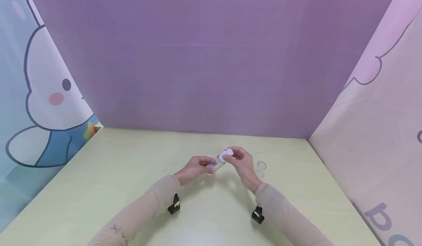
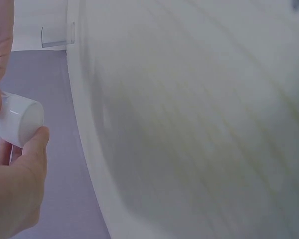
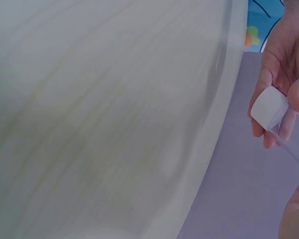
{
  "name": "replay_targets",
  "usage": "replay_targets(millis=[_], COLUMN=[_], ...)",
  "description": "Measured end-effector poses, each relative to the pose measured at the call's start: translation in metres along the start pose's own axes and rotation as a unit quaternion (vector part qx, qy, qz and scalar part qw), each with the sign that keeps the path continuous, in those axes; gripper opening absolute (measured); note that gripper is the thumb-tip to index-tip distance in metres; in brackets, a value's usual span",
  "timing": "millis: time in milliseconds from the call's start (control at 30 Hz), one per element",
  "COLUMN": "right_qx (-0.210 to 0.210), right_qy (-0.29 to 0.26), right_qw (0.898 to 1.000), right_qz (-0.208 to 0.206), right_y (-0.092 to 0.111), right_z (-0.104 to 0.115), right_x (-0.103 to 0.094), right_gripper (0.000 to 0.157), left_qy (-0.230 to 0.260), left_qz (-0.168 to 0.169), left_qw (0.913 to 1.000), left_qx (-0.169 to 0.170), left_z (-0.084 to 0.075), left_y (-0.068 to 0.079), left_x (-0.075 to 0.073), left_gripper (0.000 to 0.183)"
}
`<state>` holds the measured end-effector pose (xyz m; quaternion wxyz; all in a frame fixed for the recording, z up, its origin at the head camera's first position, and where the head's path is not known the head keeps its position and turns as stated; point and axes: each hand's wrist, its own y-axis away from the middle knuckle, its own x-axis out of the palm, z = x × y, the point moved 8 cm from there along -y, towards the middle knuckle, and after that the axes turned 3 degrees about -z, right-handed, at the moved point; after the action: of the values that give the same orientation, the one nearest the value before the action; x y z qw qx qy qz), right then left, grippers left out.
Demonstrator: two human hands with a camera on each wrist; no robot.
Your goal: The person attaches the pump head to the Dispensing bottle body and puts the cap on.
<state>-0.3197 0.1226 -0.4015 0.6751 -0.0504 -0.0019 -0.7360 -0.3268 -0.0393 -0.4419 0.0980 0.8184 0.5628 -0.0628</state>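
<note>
A small clear bottle (image 1: pixel 218 163) with a white part at each end is held tilted above the table, between both hands. My left hand (image 1: pixel 195 169) pinches the white lower end (image 3: pixel 270 108), fingers on one side and thumb on the other. My right hand (image 1: pixel 243 165) holds the white upper end (image 1: pixel 226 154), where a thin dark ring circles the bottle. In the left wrist view the white lower end (image 2: pixel 21 121) faces the camera, with my left hand (image 2: pixel 17 191) below it and my right hand (image 2: pixel 0 40), partly cut off, above.
A clear, open cylinder (image 1: pixel 261 169) with a dark rim stands on the pale table (image 1: pixel 132 187), right of my right hand. A purple panel (image 1: pixel 204 55) closes off the back. Printed cloth walls (image 1: pixel 379 128) flank both sides.
</note>
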Motion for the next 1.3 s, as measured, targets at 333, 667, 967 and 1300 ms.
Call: replay_targets(millis=[333,667,967,1300], right_qx=[-0.009,-0.005,-0.005,-0.048], right_qy=[0.007,0.014,0.014,-0.036], right_qw=[1.0,1.0,1.0,0.995], right_qz=[-0.008,-0.002,0.002,0.077], right_y=[0.0,0.0,0.001,0.007], right_z=[-0.001,0.001,0.0,0.011], right_x=[-0.001,0.0,-0.002,0.002], right_gripper=[0.035,0.038,0.038,0.041], left_qy=[-0.005,-0.019,0.001,-0.006], left_qz=[0.002,0.008,0.012,0.003], left_qw=[1.0,0.9998,0.9999,0.9998], left_qx=[-0.001,0.004,0.0,-0.017], left_z=[-0.004,-0.037,-0.01,-0.002], left_y=[0.003,0.027,0.008,0.006], left_x=[0.001,0.005,0.005,0.003], left_gripper=[0.04,0.038,0.041,0.038])
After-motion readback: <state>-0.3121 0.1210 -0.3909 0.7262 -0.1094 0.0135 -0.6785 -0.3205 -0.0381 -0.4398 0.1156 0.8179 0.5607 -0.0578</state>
